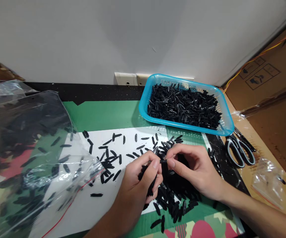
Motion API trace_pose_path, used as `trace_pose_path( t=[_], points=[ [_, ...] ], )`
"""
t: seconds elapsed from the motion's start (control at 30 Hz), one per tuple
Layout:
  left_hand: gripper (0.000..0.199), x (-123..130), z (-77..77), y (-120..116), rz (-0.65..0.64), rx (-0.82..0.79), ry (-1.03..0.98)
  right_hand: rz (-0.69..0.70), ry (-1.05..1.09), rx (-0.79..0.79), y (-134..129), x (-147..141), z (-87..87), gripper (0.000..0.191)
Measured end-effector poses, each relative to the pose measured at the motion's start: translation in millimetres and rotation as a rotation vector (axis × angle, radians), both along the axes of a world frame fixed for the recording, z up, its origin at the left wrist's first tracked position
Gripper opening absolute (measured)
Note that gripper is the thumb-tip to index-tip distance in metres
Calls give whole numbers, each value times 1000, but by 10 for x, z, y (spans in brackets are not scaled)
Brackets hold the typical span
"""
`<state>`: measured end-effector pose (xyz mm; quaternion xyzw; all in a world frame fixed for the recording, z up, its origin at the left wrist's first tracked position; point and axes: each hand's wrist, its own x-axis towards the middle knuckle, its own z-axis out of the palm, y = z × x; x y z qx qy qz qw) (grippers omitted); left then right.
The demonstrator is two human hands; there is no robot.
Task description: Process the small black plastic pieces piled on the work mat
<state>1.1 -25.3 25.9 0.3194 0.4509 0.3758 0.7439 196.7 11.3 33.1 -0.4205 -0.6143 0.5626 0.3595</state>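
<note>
My left hand is curled around a bunch of small black strips, with one strip pinched at its thumb and forefinger. The thumb and forefinger of my right hand close on the other end of that single black strip, which spans the short gap between both hands. What the strips are I cannot make out. Beneath the hands spreads a loose heap of the same black strips, partly hidden by my right hand. More lie scattered to the left on a white sheet.
A blue plastic basket full of black strips stands at the back right. Scissors and a small clear bag lie to its right, near a cardboard box. A large clear zip bag holding strips covers the left side.
</note>
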Motion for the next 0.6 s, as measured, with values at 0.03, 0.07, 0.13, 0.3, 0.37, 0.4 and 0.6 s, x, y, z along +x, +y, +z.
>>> trace_pose_path(
  t=[0.03,0.07,0.13,0.3,0.37,0.4,0.6],
  points=[
    [43,1,0,1,1,-1,-4,1,1,-2,1,1,1,15],
    [43,1,0,2,3,-3,-6,2,2,-5,3,2,1,15],
    [44,2,-1,4,3,-6,0,5,2,-15,5,2,2,16],
    [44,10,0,5,-3,5,8,11,1,-31,7,-5,7,19],
    [44,10,-4,7,3,4,-2,11,-9,-16,7,0,7,23],
    [44,9,-7,10,5,2,-5,3,-26,7,6,5,6,24],
    [40,-10,16,59,85,-31,10,-128,-154,252,3,56,-14,22]
  ],
)
